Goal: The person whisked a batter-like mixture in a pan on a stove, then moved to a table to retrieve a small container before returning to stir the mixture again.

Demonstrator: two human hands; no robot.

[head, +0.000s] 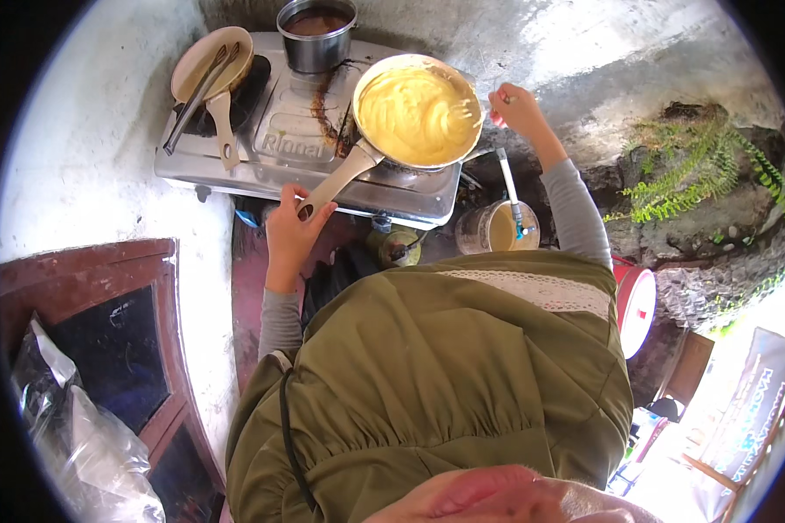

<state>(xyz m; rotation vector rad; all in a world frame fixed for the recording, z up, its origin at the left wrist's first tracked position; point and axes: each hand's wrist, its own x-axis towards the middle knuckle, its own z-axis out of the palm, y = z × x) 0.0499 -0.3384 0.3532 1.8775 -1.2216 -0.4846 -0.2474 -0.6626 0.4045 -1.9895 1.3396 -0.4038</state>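
My left hand grips the end of the beige handle of a frying pan. The pan sits over the right side of a two-burner Rinnai gas stove. Thick, swirled yellow batter or mash fills it nearly to the rim. At the pan's right edge, my right hand is closed around a slim utensil; only bits of it show, so its kind is unclear. A smaller beige pan rests on the left burner with metal tongs lying across it.
A metal pot of brown liquid stands at the stove's back. Below the stove's right end are a bucket and a pipe with a blue tap. Ferns grow from the rock at right; a brown-framed door stands at left.
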